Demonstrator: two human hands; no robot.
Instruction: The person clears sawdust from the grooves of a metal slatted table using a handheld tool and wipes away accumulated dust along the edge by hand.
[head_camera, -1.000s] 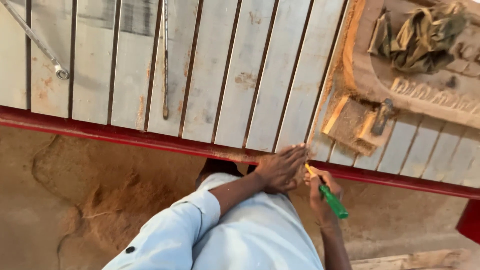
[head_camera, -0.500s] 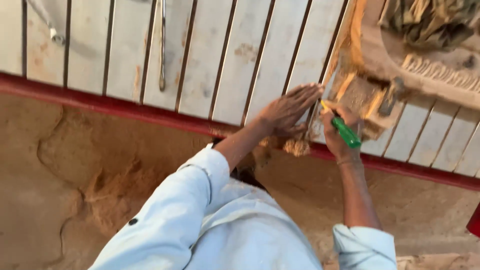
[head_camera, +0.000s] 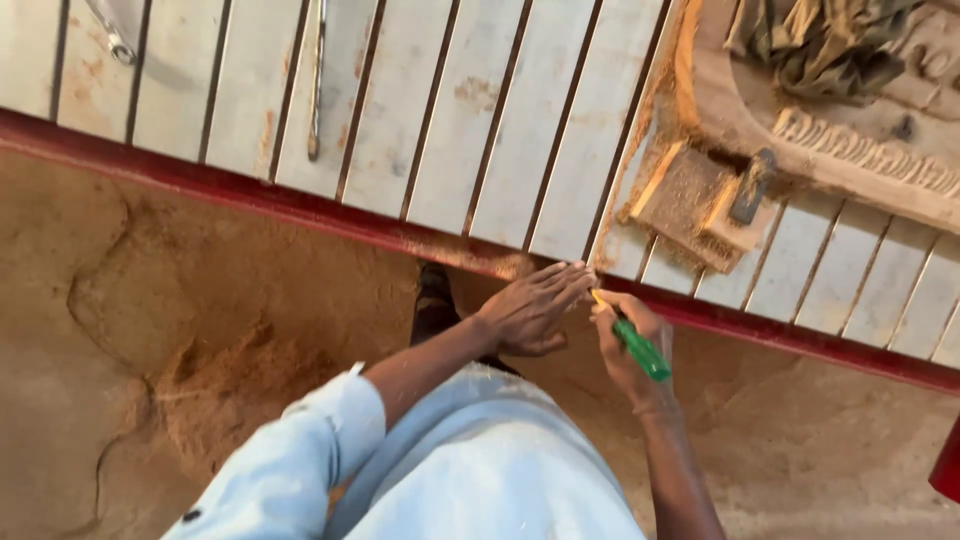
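Looking down on a slatted metal table (head_camera: 480, 110) with a red rim running across the view. Holding a green-handled tool (head_camera: 638, 345) in the right hand (head_camera: 628, 345), fingers wrapping closed round the handle, its yellowish tip pointing up toward the red rim just below the slats. Resting the left hand (head_camera: 530, 312) just beside it, flat and open, fingers lying together and stretching toward the tool's tip, fingertips reaching the rim's lower edge; touching the tip or not, impossible to tell. Wearing pale blue sleeves, the left one rolled back at the forearm. Sitting on the slats just above the hands, a small wooden block (head_camera: 690, 205) dusted with sawdust, and a dark metal piece (head_camera: 750, 187) leaning on it. Lying beyond, at the top right, a carved wooden panel (head_camera: 850, 150) with a crumpled olive cloth (head_camera: 815, 45) on it. Lying well apart to the left on the slats, a long thin metal rod (head_camera: 317, 80) and a wrench (head_camera: 112, 35). Showing below the table, a sandy floor (head_camera: 150, 320) with a heap of sawdust.
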